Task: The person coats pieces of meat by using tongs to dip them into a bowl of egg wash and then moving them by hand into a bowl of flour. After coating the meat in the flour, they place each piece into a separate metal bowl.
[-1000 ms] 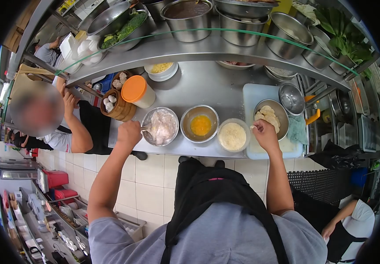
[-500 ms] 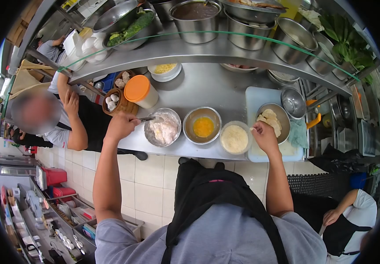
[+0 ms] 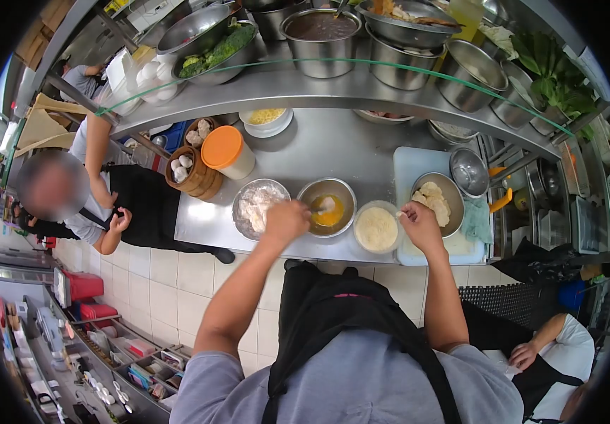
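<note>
Along the front of the steel counter stand a bowl of white floury pieces [image 3: 254, 206], a steel bowl of beaten egg [image 3: 329, 216], a tub of pale crumbs [image 3: 376, 228] and a steel bowl of coated pieces [image 3: 433, 198]. My left hand [image 3: 288, 222] is closed on a metal utensil, whose end reaches into the egg bowl beside a pale piece. At the right rim of the crumb tub is my right hand [image 3: 419, 225], its fingers pinched together; what they hold, if anything, is too small to make out.
An orange-lidded tub [image 3: 228, 150] and bamboo steamers [image 3: 198, 179] stand at the left. A white cutting board [image 3: 411, 161] lies under the right bowl. A steel shelf [image 3: 305, 95] with pots crosses overhead. One co-worker [image 3: 130, 205] is at the left, another [image 3: 556, 360] at lower right.
My left hand has moved right with the utensil, from the floury bowl to the egg bowl, where a pale piece now shows. The left co-worker's arms have shifted. My right hand has barely moved.
</note>
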A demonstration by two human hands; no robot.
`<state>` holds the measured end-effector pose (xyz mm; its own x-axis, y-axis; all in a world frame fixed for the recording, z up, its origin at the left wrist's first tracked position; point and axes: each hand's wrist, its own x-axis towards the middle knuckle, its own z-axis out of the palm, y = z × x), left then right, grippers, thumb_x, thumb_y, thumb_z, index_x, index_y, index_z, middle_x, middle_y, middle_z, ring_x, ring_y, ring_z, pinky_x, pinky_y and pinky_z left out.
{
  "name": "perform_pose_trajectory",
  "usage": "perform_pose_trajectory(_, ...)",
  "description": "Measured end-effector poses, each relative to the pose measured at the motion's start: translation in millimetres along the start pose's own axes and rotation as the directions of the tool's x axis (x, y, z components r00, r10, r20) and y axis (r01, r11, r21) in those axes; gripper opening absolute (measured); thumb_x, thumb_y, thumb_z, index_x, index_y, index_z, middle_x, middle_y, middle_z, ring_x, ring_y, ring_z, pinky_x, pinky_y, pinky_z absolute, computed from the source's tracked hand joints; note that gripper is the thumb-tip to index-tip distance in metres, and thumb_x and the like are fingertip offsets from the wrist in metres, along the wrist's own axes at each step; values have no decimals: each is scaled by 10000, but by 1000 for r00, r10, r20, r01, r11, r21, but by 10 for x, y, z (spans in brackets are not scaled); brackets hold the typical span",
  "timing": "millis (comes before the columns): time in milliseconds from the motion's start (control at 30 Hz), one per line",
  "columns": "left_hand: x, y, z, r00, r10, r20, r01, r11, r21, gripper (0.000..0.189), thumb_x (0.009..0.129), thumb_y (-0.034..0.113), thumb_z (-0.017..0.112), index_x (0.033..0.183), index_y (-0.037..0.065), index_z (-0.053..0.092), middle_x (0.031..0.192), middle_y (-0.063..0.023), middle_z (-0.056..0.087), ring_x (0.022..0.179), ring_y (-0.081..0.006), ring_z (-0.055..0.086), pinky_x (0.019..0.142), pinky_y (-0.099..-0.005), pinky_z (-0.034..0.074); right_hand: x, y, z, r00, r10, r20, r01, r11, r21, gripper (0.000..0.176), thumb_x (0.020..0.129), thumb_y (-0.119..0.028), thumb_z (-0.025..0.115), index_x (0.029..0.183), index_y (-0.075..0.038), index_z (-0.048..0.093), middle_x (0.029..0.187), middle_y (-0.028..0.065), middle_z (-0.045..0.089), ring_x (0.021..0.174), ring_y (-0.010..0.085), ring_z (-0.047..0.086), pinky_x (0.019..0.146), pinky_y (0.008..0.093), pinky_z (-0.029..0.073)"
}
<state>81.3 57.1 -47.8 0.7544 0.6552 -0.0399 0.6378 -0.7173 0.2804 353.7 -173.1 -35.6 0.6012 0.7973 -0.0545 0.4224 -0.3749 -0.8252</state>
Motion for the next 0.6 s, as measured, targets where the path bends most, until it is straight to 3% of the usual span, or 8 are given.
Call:
perform_pose_trajectory(33,-1,32,216,997,-16,80,11,997,73,202,853,304,696,872,128,793,847,-128,751,822,-338,732,745,-472,588,-8,1,-2,1000,-1,-6,1,1000,-1,179,864,-116,710,984,16,695,789,102,693,708,193,652,691,331,529)
perform_pose_trajectory(167,-32,241,295,991,-79,107,68,993,101,243,844,291,685,821,60,760,843,-191,747,809,-346,750,741,-495,585,-51,21,-51,1000,11,-1,-11,1000,-14,181,859,-113,713,986,14,697,793,102,694,718,192,655,701,330,534)
perform_pose_trajectory(300,56,206,193,987,-96,132,84,992,99,224,840,286,683,837,82,775,849,-175,750,812,-334,750,746,-467,588,-109,-16,-92,1000,10,13,-9,999,-40,165,884,-100,690,979,34,678,794,79,679,720,159,633,696,309,520)
perform_pose_trajectory(367,81,172,-36,993,-43,112,54,994,-100,202,830,272,679,851,108,795,847,-152,753,805,-326,743,747,-447,585,-103,28,-95,1000,11,10,-11,1000,-30,166,883,-102,691,980,32,680,795,79,680,720,159,632,695,308,519)
perform_pose_trajectory(400,118,146,-159,992,-38,117,50,994,-99,202,830,272,679,851,108,795,847,-152,753,805,-326,743,747,-447,585,-115,51,-102,1000,15,5,-15,1000,-21,167,883,-105,692,980,30,681,796,80,681,720,159,631,694,308,519)
perform_pose_trajectory(500,263,90,-567,905,-146,399,307,874,-376,238,838,305,662,833,114,803,837,-157,749,842,-318,733,784,-461,569,-115,66,-111,1000,24,11,-24,1000,-15,170,878,-101,695,987,28,681,798,77,681,722,157,629,692,307,517)
perform_pose_trajectory(533,335,48,-504,905,-148,399,308,875,-374,238,838,305,662,833,114,803,837,-157,749,842,-318,733,784,-461,569,-102,66,-104,1000,23,12,-23,1000,-12,170,878,-101,695,987,28,681,798,77,681,722,157,629,692,307,517)
perform_pose_trajectory(600,431,-72,-202,906,-200,373,265,955,-130,265,858,311,656,864,88,799,858,-159,758,854,-309,748,793,-449,580,-104,68,-76,1000,10,-6,-10,1000,-11,181,852,-115,707,975,18,699,799,117,697,720,210,665,701,339,534)
